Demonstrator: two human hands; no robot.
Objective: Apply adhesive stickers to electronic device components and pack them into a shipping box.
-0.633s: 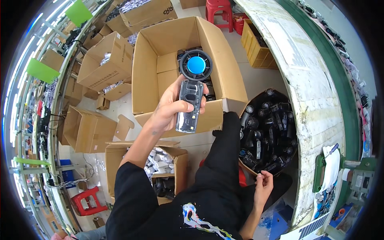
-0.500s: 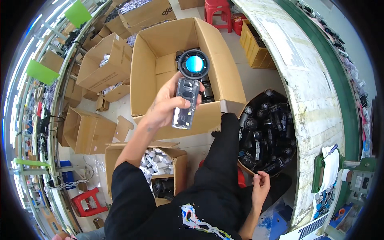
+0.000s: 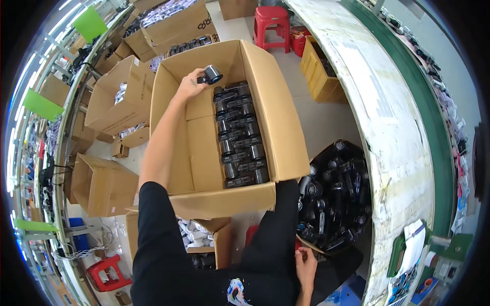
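Observation:
My left hand (image 3: 190,86) reaches inside the large cardboard box (image 3: 291,148), near its far left corner. Its fingers are closed around a black handheld fan (image 3: 213,74) with a round, barrel-like head. Part of the fan's handle is hidden by my fingers. Beside it, several similar black fans (image 3: 240,137) lie packed in a column along the box's right side. My right hand (image 3: 306,266) hangs over my right leg with loosely bent fingers, and nothing shows in it. Near that hand stands a round container of loose black fans (image 3: 334,199).
A long, worn white worktable (image 3: 395,148) curves along the right. Cartons stand at the left, among them an open carton (image 3: 109,188). White pieces (image 3: 195,233) fill a box below the large one. At the back are a red stool (image 3: 272,25) and a yellow crate (image 3: 319,76).
My left hand has carried the fan forward and left, into the far part of the large box, and tilted it. The packed fans now show more fully. My right hand stays near my leg.

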